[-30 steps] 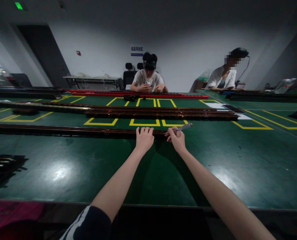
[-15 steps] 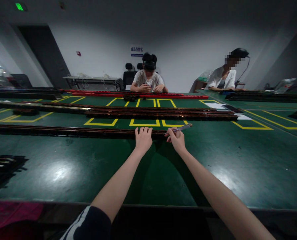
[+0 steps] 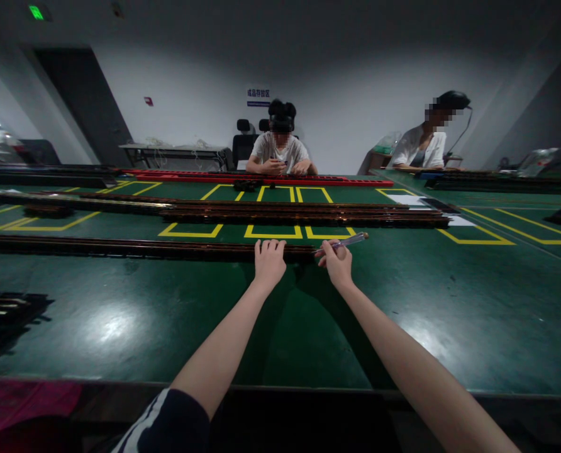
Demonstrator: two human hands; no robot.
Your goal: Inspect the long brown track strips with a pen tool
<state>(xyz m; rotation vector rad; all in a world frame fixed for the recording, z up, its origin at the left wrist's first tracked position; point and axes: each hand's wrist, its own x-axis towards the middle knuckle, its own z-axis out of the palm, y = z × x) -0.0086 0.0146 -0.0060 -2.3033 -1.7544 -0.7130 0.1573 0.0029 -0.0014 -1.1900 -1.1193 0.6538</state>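
1. The left hand (image 3: pixel 270 265) lies over the near bundle of dark strips (image 3: pixel 167 247), close to its right end. Its fingers are slightly bent, side by side with narrow gaps, their tips on the strips. The thumb is hidden, so I cannot tell whether the hand grips or only presses.
2. The right hand (image 3: pixel 338 263) is closed in a pinch on a clear, pen-like tool (image 3: pixel 355 239), thumb and forefinger together around it, the other fingers curled below.
3. The tool slants, its brownish end up to the right, its other end at the bundle's right end; contact there is too small to tell.
4. The near bundle lies lengthwise on the green table (image 3: pixel 134 352), running out of view leftward.
5. Beyond it, roughly parallel, lies another strip bundle (image 3: pixel 304 214).
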